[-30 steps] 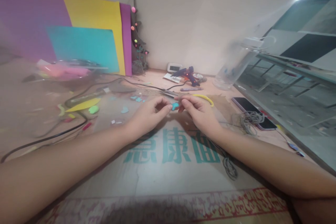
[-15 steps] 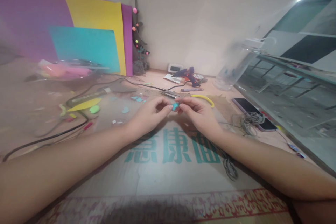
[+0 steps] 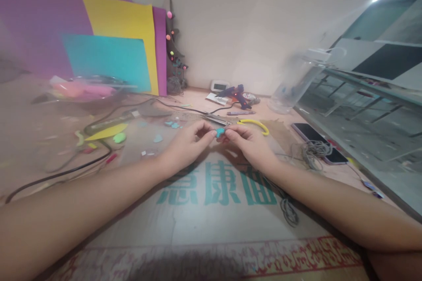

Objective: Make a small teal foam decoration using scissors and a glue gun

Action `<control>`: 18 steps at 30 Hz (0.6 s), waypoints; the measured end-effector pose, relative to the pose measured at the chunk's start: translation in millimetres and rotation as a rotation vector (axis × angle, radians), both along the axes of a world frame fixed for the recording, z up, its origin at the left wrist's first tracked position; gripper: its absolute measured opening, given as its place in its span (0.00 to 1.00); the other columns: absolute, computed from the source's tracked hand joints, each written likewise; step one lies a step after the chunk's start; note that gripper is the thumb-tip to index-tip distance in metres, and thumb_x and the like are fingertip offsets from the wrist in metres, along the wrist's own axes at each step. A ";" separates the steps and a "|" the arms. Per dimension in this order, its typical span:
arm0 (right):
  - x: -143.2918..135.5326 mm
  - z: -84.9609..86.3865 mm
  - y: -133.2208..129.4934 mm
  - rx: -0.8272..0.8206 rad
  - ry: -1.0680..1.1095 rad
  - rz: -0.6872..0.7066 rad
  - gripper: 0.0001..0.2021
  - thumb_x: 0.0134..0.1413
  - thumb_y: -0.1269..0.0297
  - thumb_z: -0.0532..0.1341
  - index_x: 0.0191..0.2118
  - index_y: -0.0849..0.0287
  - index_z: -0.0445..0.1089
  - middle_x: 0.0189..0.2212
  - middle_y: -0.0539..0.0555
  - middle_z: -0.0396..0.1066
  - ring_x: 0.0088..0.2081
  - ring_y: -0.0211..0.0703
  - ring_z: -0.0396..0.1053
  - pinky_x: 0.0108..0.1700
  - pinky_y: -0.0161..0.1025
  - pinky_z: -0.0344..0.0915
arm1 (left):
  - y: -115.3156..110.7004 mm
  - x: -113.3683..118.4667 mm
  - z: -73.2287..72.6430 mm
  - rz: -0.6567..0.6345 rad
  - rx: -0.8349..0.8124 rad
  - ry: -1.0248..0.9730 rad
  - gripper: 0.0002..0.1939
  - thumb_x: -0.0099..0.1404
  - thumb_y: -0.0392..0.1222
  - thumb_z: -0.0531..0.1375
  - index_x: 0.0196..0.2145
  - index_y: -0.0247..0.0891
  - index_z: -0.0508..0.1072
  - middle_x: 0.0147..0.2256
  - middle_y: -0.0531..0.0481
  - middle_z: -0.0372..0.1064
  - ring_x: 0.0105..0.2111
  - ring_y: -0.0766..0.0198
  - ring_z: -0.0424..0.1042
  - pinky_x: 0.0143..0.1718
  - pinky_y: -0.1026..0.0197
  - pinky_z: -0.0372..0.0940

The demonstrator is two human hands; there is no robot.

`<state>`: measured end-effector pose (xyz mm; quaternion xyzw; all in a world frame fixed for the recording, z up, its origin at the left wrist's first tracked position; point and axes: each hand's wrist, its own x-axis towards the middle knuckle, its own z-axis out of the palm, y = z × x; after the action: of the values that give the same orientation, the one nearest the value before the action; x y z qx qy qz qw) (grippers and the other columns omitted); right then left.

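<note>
- Turquoise piece point(image 3: 220, 132), small and right at the centre for us, sits between the fingertips of both hands, over the printed sheet point(image 3: 198, 228)
- On its left edge we see the left hand point(image 3: 189, 145) pinching it, thumb and finger closed together
- From the other side the right hand point(image 3: 253, 144) meets it, fingertips bunched at its right edge; whether they grip too, we cannot tell
- Neither hand looks clearly nearer, and the piece is too small for us to call its long axis
- Just beyond the fingers we spot yellow-handled scissors point(image 3: 217, 119)
</note>
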<state>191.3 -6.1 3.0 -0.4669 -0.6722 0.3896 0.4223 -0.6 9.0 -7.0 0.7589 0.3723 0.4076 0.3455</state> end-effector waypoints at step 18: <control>6.4 8.2 2.7 -0.057 -0.041 -0.017 0.10 0.53 0.56 0.64 0.32 0.58 0.73 0.27 0.49 0.74 0.28 0.36 0.69 0.32 0.36 0.65 | 0.2 -1.8 -1.1 -0.063 0.042 0.069 0.10 0.70 0.40 0.51 0.38 0.36 0.72 0.36 0.49 0.72 0.39 0.61 0.70 0.43 0.59 0.63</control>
<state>197.8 -3.4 11.2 -0.4922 -0.6656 0.3953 0.3981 -2.4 9.2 -8.1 0.7909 0.3515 0.3777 0.3291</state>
